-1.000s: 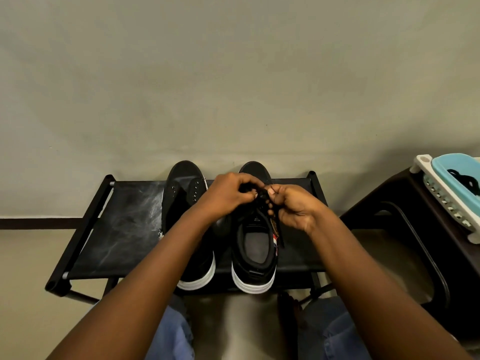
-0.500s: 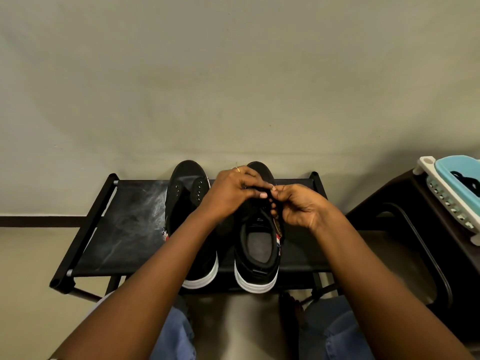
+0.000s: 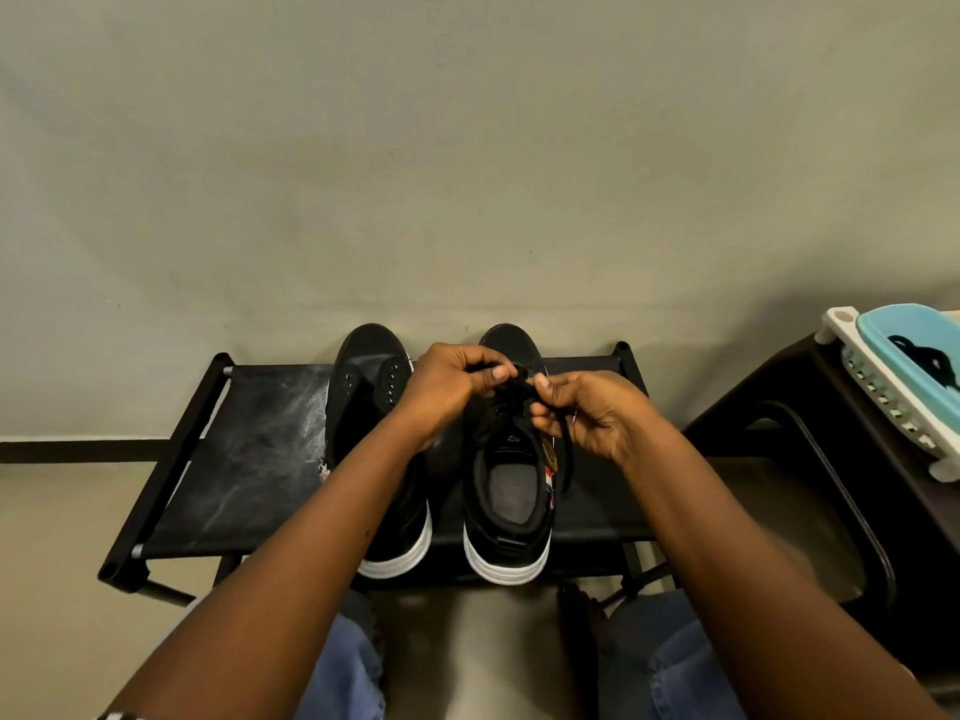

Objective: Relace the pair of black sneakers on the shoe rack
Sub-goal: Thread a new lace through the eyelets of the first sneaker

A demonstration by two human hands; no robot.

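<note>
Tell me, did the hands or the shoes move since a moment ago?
Hardly. The fingers only shuffled a little: the left hand and right hand keep pinching the black lace over the right sneaker. Nothing was let go. The left sneaker, shoe rack and blue basket stayed put.

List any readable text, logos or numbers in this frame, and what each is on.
Mark on the right sneaker tongue: too small to read.
Coloured tag on that sneaker's side: blurred, unreadable.
No other text, number or sign shows.
</note>
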